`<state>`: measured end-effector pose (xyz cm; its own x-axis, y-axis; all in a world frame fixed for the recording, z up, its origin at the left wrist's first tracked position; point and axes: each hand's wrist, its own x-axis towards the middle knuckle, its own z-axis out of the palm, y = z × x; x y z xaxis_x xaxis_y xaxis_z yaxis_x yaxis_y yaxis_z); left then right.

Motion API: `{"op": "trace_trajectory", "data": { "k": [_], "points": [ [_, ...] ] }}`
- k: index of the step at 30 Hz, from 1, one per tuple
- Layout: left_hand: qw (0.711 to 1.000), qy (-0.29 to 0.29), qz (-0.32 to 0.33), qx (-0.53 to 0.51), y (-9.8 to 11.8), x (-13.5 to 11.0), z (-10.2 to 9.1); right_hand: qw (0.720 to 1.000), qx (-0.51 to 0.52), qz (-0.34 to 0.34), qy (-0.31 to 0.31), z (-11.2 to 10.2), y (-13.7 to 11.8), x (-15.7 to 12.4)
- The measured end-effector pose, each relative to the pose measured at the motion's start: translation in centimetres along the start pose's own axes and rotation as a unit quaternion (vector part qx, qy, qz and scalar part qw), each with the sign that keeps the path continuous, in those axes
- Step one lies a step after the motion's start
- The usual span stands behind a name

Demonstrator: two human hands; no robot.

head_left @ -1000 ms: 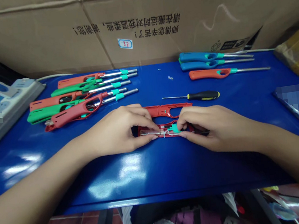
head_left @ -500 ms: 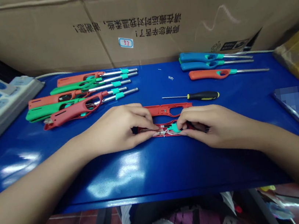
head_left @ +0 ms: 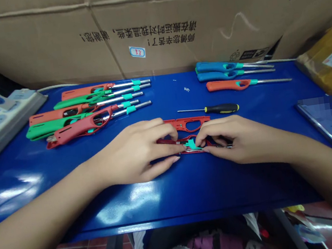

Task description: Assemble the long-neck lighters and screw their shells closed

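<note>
An opened red gas lighter casing (head_left: 183, 152) lies in front of me, with a turquoise trigger piece (head_left: 191, 144) and a white wire in it. My left hand (head_left: 145, 150) grips its left end; the index fingertip touches the parts near the trigger piece, and the thumb rests along the near side. My right hand (head_left: 233, 140) pinches the trigger piece between thumb and index finger. A bit of metal shows under my right hand. Just beyond lies the other red casing half (head_left: 189, 124), inner side up. What sits under my palms is hidden.
A screwdriver (head_left: 221, 109) and small white screws (head_left: 186, 89) lie behind the casing. Several red and green lighters (head_left: 82, 122) are at the left, with blue lighters (head_left: 221, 74) and an orange lighter (head_left: 228, 85) at right. A cardboard box (head_left: 147, 32) backs the blue table (head_left: 129, 212).
My left fingers have slid right toward the turquoise piece, and the thumb has parted from the index finger. My right hand keeps its pinch. The view has shifted slightly.
</note>
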<state>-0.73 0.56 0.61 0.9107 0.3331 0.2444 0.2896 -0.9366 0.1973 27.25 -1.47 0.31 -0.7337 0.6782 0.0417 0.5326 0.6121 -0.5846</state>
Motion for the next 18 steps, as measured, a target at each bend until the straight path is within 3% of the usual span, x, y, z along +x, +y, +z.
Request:
{"op": "trace_trajectory", "data": {
  "k": [10, 18],
  "points": [
    [0.999, -0.033, 0.001, 0.027, 0.3, 0.0, 0.8, 1.000, -0.011, -0.004, 0.004, 0.3, 0.3, 0.0],
    [0.998, 0.055, 0.031, 0.003, -0.5, 0.0, -0.1, 0.999, -0.026, -0.008, 0.031, -1.3, 0.4, -0.3]
  ]
}}
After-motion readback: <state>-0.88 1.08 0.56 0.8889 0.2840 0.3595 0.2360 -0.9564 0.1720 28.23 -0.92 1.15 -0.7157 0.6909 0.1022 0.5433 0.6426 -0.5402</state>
